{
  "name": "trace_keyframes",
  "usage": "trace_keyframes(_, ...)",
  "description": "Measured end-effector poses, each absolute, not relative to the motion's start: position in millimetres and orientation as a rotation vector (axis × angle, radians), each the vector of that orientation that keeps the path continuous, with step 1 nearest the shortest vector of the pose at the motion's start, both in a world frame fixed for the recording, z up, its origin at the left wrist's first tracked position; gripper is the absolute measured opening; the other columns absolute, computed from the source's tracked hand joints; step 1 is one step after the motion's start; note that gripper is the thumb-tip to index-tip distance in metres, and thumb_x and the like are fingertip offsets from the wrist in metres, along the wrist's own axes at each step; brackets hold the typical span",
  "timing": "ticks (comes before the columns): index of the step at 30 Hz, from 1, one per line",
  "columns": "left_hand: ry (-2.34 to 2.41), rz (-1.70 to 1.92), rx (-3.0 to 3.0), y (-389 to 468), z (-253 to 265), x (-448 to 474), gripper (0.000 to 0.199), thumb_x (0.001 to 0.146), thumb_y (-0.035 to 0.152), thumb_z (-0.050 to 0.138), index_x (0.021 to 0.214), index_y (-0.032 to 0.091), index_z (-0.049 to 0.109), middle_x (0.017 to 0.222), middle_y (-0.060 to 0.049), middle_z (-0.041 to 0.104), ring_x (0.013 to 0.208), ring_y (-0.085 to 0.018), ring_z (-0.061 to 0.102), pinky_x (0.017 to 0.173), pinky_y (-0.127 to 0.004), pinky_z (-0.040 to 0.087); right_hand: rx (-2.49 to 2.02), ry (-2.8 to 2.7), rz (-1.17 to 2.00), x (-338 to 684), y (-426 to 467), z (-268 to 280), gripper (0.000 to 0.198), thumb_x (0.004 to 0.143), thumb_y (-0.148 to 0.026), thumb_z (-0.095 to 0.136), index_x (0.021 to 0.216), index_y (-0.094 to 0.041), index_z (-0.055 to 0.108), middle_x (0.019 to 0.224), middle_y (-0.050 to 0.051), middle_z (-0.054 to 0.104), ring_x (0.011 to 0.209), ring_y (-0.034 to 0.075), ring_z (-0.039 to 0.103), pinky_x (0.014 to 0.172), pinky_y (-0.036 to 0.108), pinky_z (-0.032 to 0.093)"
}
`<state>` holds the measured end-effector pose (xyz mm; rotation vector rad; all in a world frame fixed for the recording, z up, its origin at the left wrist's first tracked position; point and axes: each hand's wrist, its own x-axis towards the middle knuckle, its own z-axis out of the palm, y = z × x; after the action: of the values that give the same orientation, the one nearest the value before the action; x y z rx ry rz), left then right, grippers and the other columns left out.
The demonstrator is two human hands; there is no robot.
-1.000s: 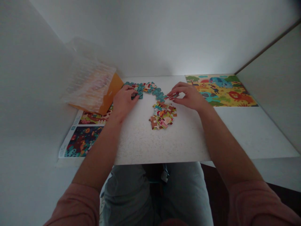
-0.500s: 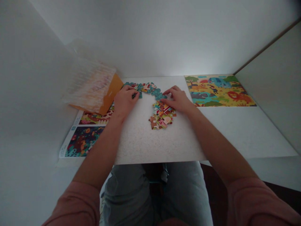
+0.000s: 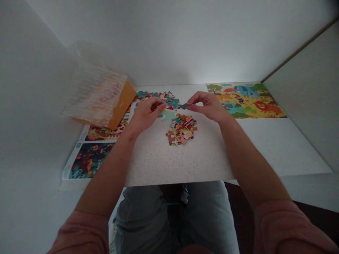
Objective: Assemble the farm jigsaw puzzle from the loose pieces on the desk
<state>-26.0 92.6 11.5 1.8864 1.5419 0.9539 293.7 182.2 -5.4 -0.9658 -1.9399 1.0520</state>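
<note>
My left hand (image 3: 149, 112) is closed in a pinch on a puzzle piece (image 3: 170, 108) with a red patch, blurred at its edge. Facing it, my right hand (image 3: 208, 104) pinches a dark teal puzzle piece (image 3: 183, 106) between thumb and fingers. Both pieces are held just above the white table (image 3: 169, 164), close together. Behind them lies a spread of mostly teal puzzle pieces (image 3: 161, 95). Nearer to me sits a heap of multicoloured puzzle pieces (image 3: 182, 129), overlapping one another.
An animal puzzle picture (image 3: 246, 100) lies flat at the back right. On the left, a clear plastic bag (image 3: 92, 91) rests on an orange card (image 3: 124, 100), above a printed picture sheet (image 3: 91, 158). A white wall (image 3: 169, 46) rises behind the table.
My left hand has moved right and now holds a piece with red on it. My right hand has lifted a teal piece off the spread.
</note>
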Motion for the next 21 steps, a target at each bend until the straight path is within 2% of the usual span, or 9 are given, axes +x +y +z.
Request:
trace_keyframes(4, 1.306, 0.686, 1.880, 87.9, 13.1, -23.5, 0.035, 0.112, 0.064, 0.079, 0.108, 0.032, 0.092, 0.097, -0.004, 0.087, 0.091, -0.027, 0.074, 0.085, -0.044, 0.059, -0.786, -2.021, 1.202, 296.7, 175.1, 0.7, 0.035, 0.085, -0.062, 0.113, 0.088, -0.036, 0.089, 0.100, 0.002, 0.092, 0.097, 0.030, 0.082, 0.095, 0.051, 0.067)
trace_keyframes(7, 1.398, 0.610, 1.937, 89.8, 10.3, -28.9, 0.031, 0.112, 0.063, 0.077, 0.104, 0.038, 0.093, 0.098, -0.005, 0.088, 0.097, -0.032, 0.079, 0.093, -0.049, 0.064, -0.705, -1.992, 1.226, 298.0, 175.0, 1.4, 0.032, 0.086, -0.055, 0.113, 0.086, -0.035, 0.088, 0.106, 0.002, 0.094, 0.102, 0.029, 0.085, 0.098, 0.049, 0.068)
trace_keyframes(8, 1.486, 0.621, 1.975, 90.6, 9.5, -31.3, 0.028, 0.113, 0.060, 0.076, 0.108, 0.038, 0.094, 0.106, -0.006, 0.090, 0.102, -0.033, 0.081, 0.100, -0.051, 0.066, -0.695, -2.009, 1.247, 298.9, 175.1, 2.0, 0.032, 0.086, -0.056, 0.114, 0.087, -0.035, 0.089, 0.108, 0.003, 0.095, 0.104, 0.029, 0.085, 0.100, 0.049, 0.069)
trace_keyframes(10, 1.686, 0.598, 2.046, 90.9, 8.8, -35.6, 0.025, 0.113, 0.052, 0.079, 0.127, 0.037, 0.094, 0.136, -0.010, 0.091, 0.120, -0.035, 0.084, 0.116, -0.054, 0.067, -0.684, -2.105, 1.344, 301.5, 174.8, 3.6, 0.035, 0.085, -0.060, 0.117, 0.093, -0.036, 0.093, 0.113, 0.003, 0.096, 0.104, 0.030, 0.085, 0.100, 0.050, 0.070)
trace_keyframes(12, 1.862, 0.491, 2.071, 89.3, 9.6, -38.2, 0.039, 0.111, 0.049, 0.086, 0.147, 0.033, 0.089, 0.164, -0.014, 0.082, 0.138, -0.039, 0.083, 0.127, -0.057, 0.066, -0.693, -2.213, 1.488, 303.7, 174.4, 3.7, 0.043, 0.081, -0.066, 0.120, 0.104, -0.038, 0.097, 0.116, 0.004, 0.096, 0.100, 0.030, 0.083, 0.094, 0.050, 0.071)
trace_keyframes(14, 1.953, 0.385, 2.054, 87.3, 10.8, -38.8, 0.050, 0.111, 0.052, 0.089, 0.156, 0.031, 0.085, 0.177, -0.016, 0.074, 0.147, -0.043, 0.080, 0.130, -0.059, 0.066, -0.769, -2.238, 1.535, 303.4, 175.0, 0.1, 0.049, 0.084, -0.075, 0.116, 0.111, -0.038, 0.099, 0.113, 0.005, 0.095, 0.094, 0.031, 0.080, 0.085, 0.050, 0.068)
trace_keyframes(17, 1.944, 0.348, 2.021, 87.1, 10.8, -38.1, 0.043, 0.114, 0.053, 0.088, 0.152, 0.032, 0.084, 0.176, -0.014, 0.073, 0.147, -0.040, 0.080, 0.130, -0.057, 0.067, -0.985, -2.154, 1.200, 296.8, 178.8, -12.3, 0.048, 0.100, -0.083, 0.098, 0.114, -0.037, 0.095, 0.106, 0.006, 0.090, 0.089, 0.032, 0.074, 0.082, 0.052, 0.063)
trace_keyframes(19, 1.915, 0.375, 1.976, 89.3, 9.0, -38.2, 0.036, 0.113, 0.048, 0.091, 0.144, 0.032, 0.084, 0.170, -0.014, 0.075, 0.139, -0.037, 0.082, 0.126, -0.055, 0.068, -1.101, -2.139, 0.882, 289.8, 182.1, -22.5, 0.046, 0.107, -0.079, 0.089, 0.124, -0.036, 0.094, 0.119, 0.010, 0.091, 0.093, 0.034, 0.074, 0.092, 0.057, 0.064)
trace_keyframes(21, 1.905, 0.434, 1.913, 91.6, 7.0, -38.7, 0.036, 0.108, 0.045, 0.097, 0.137, 0.031, 0.082, 0.169, -0.016, 0.074, 0.127, -0.035, 0.082, 0.118, -0.056, 0.069, -1.186, -2.185, 0.665, 282.8, 184.8, -31.7, 0.046, 0.111, -0.071, 0.085, 0.140, -0.036, 0.093, 0.139, 0.016, 0.090, 0.106, 0.040, 0.079, 0.109, 0.067, 0.064)
